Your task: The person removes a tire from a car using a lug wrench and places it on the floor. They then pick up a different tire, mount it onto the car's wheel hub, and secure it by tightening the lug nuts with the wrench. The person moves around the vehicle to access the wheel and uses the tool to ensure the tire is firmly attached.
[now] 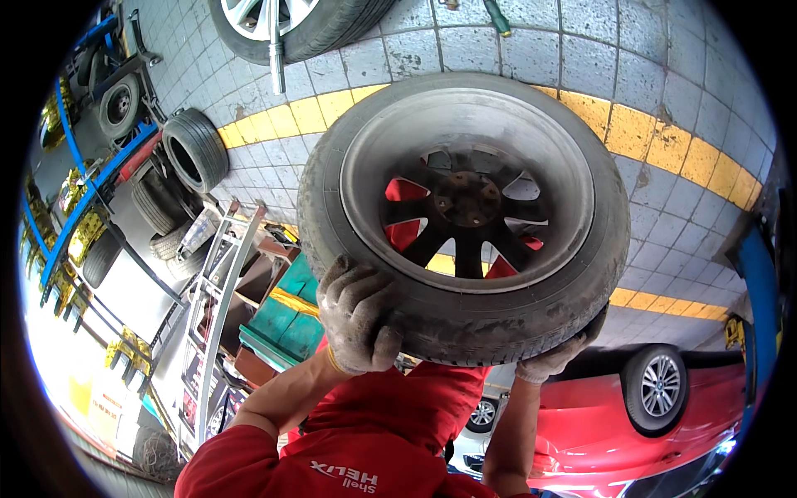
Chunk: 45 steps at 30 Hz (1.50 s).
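Note:
A car wheel (466,315), a black tyre on a dusty multi-spoke rim, is in front of my chest with its hollow inner side facing up. My left hand (359,314), in a grey work glove, curls its fingers over the tyre's near left edge. On the near right, my gloved right hand (564,355) supports the tyre from the side and below; part of its fingers is hidden behind the rubber. Through the gaps between the spokes show bits of red clothing and the floor.
A second wheel (311,33) lies at the far edge, with a metal bar tool (276,62) over it. A green-handled tool (498,17) is on the tiles. Loose tyres (195,149), a metal frame (220,332) and a green box (282,319) stand left; a red car (581,423) is right.

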{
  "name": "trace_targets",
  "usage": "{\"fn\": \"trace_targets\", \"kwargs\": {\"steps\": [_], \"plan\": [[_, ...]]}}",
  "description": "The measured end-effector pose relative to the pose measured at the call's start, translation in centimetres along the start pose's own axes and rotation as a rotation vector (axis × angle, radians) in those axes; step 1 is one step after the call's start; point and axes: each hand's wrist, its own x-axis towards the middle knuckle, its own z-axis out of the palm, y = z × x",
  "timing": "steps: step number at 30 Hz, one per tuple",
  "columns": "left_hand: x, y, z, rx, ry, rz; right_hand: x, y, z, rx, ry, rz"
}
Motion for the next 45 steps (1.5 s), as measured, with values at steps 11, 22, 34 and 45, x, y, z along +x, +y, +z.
{"fn": "trace_targets", "kwargs": {"steps": [11,22,34,45], "plan": [[0.2,0.2,0.0,-0.018,0.020,0.005,0.5,0.4,-0.4,-0.102,-0.031,-0.221],[0.8,0.4,-0.2,0.018,0.009,0.026,1.0,-2.3,0.9,0.383,0.148,0.500],[-0.6,0.2,0.3,0.006,-0.021,0.015,-0.3,-0.9,0.2,-0.053,0.009,0.250],[-0.5,0.0,0.4,0.027,-0.022,0.028,0.7,-2.6,1.1,0.214,0.108,0.471]]}}
